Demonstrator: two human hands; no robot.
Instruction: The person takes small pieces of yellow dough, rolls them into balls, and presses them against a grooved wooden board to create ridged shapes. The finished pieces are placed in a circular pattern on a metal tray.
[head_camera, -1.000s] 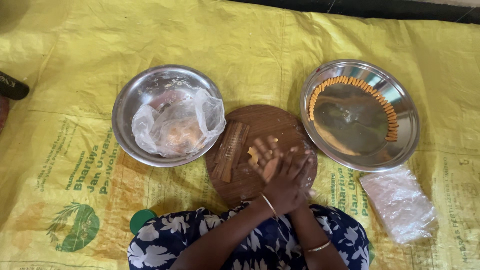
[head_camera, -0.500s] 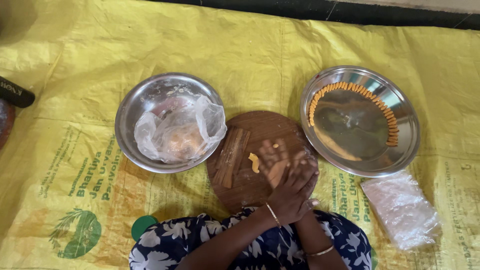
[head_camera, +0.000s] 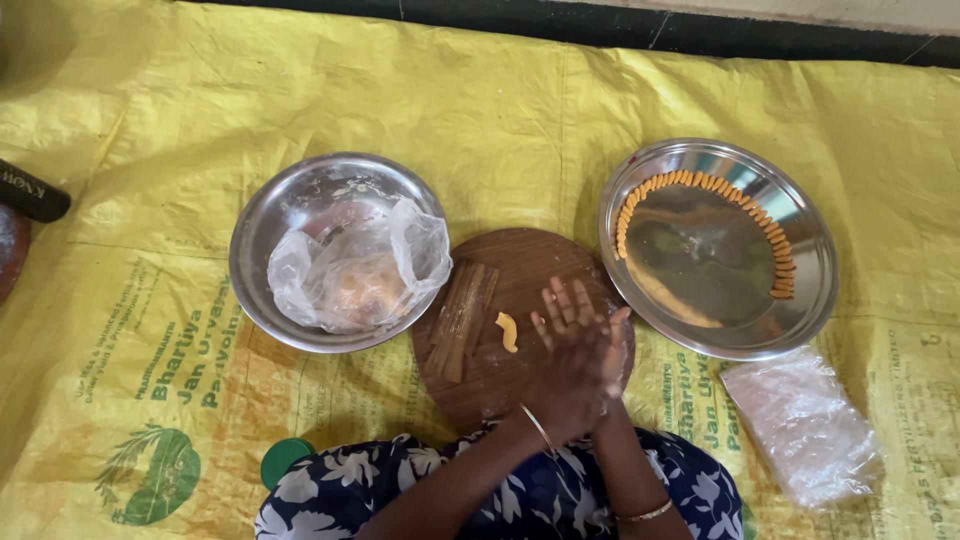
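- Spread over the floor, a yellow woven sheet (head_camera: 620, 110) made of opened sacks carries everything; a dark strip of bare floor runs along its far edge.
- I see my left hand (head_camera: 570, 365) laid palm-down over my right hand (head_camera: 612, 350), above the near right part of the round wooden board (head_camera: 520, 265). The palms press together, left fingers (head_camera: 560, 305) straight and slightly fanned. Whether anything sits between the palms I cannot tell.
- One small curled piece of orange dough (head_camera: 508, 331) lies on the board just left of the hands, beside a ridged wooden block (head_camera: 460, 318), apart from both.
- A steel bowl (head_camera: 262, 225) sits left of the board, touching its edge, with a clear plastic bag (head_camera: 360, 268) bunched over an orange lump, likely to keep it moist.
- A steel plate (head_camera: 815, 300) on the right holds a curved row of shaped pieces (head_camera: 700, 182) along its rim, kept apart so they don't stick, I judge.
- A crumpled clear wrapper (head_camera: 800, 425) lies near the plate.
- Green print and a green plant emblem (head_camera: 150, 475) mark the sheet at lower left; a green round lid (head_camera: 285, 462) peeks out by my floral dress (head_camera: 540, 500).
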